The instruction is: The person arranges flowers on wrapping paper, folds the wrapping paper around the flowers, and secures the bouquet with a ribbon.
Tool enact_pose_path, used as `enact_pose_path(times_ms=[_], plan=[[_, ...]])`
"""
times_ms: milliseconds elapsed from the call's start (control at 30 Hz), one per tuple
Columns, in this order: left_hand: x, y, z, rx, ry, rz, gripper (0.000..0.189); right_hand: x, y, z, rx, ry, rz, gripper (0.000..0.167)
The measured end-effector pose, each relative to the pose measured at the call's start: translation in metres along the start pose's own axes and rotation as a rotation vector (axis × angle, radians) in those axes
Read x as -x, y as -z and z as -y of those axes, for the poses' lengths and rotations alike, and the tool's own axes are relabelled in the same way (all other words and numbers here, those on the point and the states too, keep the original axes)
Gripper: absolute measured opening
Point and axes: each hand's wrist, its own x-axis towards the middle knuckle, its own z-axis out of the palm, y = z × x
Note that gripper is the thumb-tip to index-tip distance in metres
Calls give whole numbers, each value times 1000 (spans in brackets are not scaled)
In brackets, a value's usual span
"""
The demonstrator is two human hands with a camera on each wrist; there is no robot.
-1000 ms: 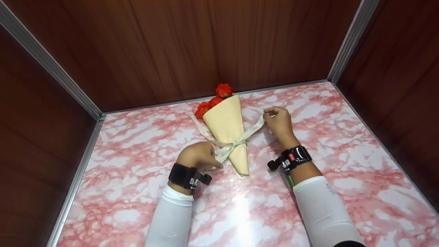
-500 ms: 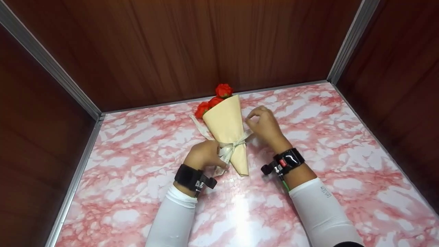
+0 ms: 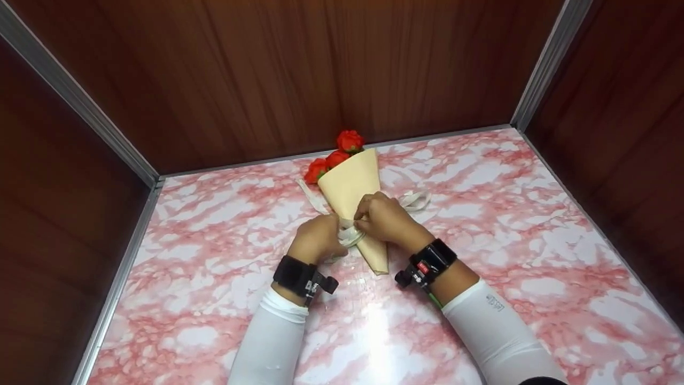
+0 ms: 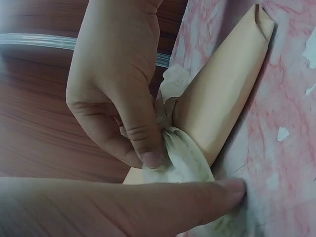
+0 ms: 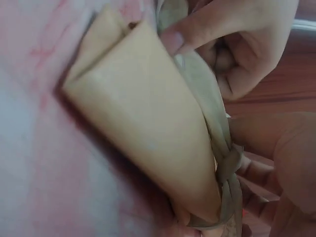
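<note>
A bouquet of red artificial-looking flowers [image 3: 337, 158] lies in a cream paper cone [image 3: 347, 184], its narrow end toward me. A pale ribbon [image 3: 350, 236] is knotted round the cone's lower part. At its left side my left hand [image 3: 318, 236] pinches a loop of the ribbon; its thumb [image 4: 212, 195] lies along the loop in the left wrist view. My right hand [image 3: 387, 218] is over the cone beside the knot [image 5: 229, 164], thumb and fingers pinching the ribbon. The right hand partly hides the knot in the head view.
One ribbon tail [image 3: 307, 192] lies left of the cone, and another tail [image 3: 417, 201] curls behind my right hand. The pink-and-white marbled table [image 3: 214, 321] is bounded by dark wood-grain panels [image 3: 267, 80] with metal edging; the flowers reach close to the back panel.
My right hand has let go of the outstretched right ribbon tail and moved left and nearer to the knot, where it pinches the ribbon. The left hand has shifted slightly right, still holding the loop.
</note>
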Motion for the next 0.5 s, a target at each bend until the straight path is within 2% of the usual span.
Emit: enact_pose_path(times_ms=[100,233,367,433,500], plan=[[-5,-2,3,23,-21,-14,21,-2,2,-1,-166,-52,-2,10],[-9,-3,6,23,-17,7,37,-5,5,-4,-399,-115,-11,35],[-9,-2,7,12,5,12,36,-6,10,-7,-602,-104,3,69],[-9,-2,7,11,8,15,36,-6,14,-7,-694,-88,12,75],[-9,-2,8,7,7,21,38,-5,17,-8,-756,-73,23,75]])
